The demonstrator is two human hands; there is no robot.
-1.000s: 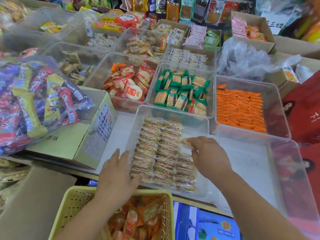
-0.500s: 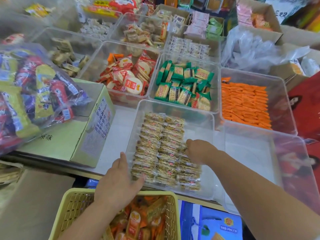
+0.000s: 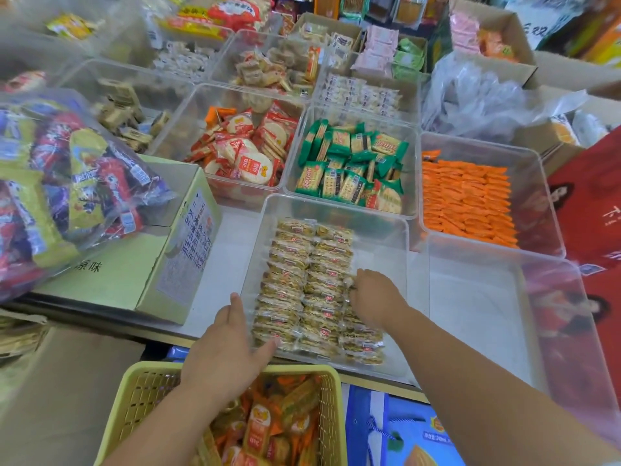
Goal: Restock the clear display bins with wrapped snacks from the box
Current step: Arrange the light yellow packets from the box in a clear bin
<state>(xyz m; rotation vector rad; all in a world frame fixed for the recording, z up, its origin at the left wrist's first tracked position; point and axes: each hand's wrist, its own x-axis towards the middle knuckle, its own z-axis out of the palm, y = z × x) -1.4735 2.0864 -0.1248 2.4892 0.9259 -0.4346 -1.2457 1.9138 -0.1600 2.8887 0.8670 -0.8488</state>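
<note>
Head view: I see the left hand [image 3: 225, 348] against the near-left corner of the clear bin [image 3: 386, 230], fingers straight and pressed together along its outer wall, thumb spread across the front wall. The right hand [image 3: 374, 299] is inside the bin, fingers curled down onto the wrapped snacks [image 3: 295, 280], which lie in three rows. I cannot tell whether they pinch a packet. A yellow basket [image 3: 134, 398] stands just nearer than the bin.

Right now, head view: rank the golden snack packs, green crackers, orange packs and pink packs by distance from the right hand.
1. golden snack packs: front, at the fingers of the right hand.
2. green crackers, straight behind, and orange packs, right and behind: too close to call.
3. pink packs: far back, centre.
</note>
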